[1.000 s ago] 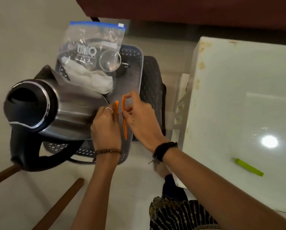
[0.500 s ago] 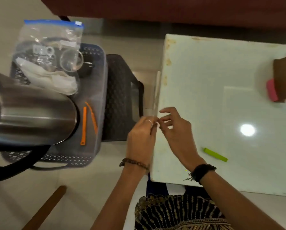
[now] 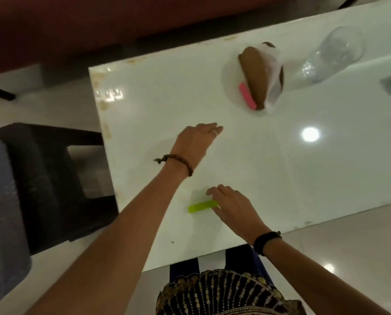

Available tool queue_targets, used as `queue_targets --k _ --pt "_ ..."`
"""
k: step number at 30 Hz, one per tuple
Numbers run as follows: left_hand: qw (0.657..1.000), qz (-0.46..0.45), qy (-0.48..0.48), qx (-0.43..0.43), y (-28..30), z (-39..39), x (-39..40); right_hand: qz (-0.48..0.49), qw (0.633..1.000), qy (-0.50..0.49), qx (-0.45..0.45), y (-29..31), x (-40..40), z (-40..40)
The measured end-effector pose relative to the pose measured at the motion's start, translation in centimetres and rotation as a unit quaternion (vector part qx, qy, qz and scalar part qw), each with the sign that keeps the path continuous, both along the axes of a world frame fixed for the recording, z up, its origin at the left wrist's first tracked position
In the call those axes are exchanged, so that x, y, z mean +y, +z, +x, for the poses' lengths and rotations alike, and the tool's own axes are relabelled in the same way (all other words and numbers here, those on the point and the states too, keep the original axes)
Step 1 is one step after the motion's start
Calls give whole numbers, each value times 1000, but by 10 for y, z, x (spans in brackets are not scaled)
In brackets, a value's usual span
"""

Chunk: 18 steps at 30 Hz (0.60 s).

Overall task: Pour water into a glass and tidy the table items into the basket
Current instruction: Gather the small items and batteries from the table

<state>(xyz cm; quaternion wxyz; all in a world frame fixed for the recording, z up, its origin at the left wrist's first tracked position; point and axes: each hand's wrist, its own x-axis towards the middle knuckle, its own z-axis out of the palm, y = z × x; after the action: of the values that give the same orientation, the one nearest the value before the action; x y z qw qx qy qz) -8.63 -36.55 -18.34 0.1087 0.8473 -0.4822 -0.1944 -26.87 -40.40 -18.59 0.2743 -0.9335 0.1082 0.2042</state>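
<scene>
Green clip (image 3: pixel 203 206), right hand (image 3: pixel 232 206) touching it

A small stick (image 3: pixel 203 206) lies on the table (image 3: pixel 281 178), near its front edge. A bag (image 3: pixel 261 76) sits far behind it. A glass (image 3: pixel 333 54) stands right of the bag.

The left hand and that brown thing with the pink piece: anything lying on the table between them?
Nothing: in the head view only bare white table separates the left hand from the brown item.
</scene>
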Motion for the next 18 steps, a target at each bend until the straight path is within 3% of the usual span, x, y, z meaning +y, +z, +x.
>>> queue_targets --k 7,15,18 --pt "979 56 -159 -112 -18 8 -82 29 998 4 -51 -12 -40 1" --pt "954 57 -164 -243 -30 14 -122 39 995 -56 -74 -19 -66 -3" --pt "975 72 -128 -169 -27 15 -106 40 995 -61 -71 -20 -67 -4"
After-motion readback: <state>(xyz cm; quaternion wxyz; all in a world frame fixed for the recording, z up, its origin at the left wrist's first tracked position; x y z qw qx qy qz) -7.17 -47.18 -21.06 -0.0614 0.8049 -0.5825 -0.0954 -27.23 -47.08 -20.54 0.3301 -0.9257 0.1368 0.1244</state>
